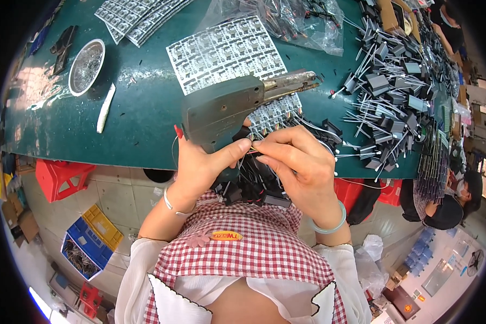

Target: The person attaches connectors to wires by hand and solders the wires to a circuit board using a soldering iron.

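Note:
My left hand [197, 164] is wrapped round the handle of a dark grey soldering gun [221, 105], whose metal tip points right over the bench. Its thumb reaches to the fingertips of my right hand [302, 162], which is closed in a pinch on a thin wire. Just beyond the fingers lies a small panel of circuit boards [278, 114] with white and dark wires attached. Several black box-shaped parts with leads [248, 191] hang at the bench edge below my hands. A red tip [178, 131] sticks out beside my left hand.
A larger printed board panel [227, 51] lies behind the gun on the green bench [146, 124]. To the left are a white bowl [86, 67] and a white strip [106, 108]. Black wired parts [389, 92] pile up at right, near a plastic bag [308, 24].

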`<state>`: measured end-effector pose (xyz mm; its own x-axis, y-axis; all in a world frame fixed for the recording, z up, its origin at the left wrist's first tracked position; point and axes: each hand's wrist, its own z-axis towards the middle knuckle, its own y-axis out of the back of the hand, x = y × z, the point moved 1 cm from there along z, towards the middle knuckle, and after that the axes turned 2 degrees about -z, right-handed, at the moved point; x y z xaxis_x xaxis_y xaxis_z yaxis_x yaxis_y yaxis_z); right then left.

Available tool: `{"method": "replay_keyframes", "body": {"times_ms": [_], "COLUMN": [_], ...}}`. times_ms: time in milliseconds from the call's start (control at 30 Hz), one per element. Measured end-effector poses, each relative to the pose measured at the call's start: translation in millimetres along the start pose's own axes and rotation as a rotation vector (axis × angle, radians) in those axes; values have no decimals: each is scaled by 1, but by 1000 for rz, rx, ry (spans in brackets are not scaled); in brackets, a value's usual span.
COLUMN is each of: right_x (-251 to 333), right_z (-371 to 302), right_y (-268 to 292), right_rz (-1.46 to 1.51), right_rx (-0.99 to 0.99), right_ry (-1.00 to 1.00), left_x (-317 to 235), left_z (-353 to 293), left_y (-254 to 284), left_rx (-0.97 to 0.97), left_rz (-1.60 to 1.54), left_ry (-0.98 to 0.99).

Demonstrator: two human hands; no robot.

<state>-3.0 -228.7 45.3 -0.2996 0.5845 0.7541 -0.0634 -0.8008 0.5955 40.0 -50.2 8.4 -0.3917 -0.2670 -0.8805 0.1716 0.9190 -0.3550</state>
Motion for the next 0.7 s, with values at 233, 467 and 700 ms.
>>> {"method": "replay_keyframes", "body": {"times_ms": [233, 467, 700], "right_x": [-5, -14, -46], "right_z": [5, 15, -1], "right_y": [8, 23, 9], "right_rz": [15, -46, -256], "right_rx": [23, 20, -76], "right_ry": [159, 212, -7], "left_x": [1, -1, 3], "left_z": [3, 1, -23], "left_y": [-2, -4, 24], "left_rx": [89, 61, -149], "left_rz": [-147, -219, 94], "left_ry": [59, 32, -18]}}
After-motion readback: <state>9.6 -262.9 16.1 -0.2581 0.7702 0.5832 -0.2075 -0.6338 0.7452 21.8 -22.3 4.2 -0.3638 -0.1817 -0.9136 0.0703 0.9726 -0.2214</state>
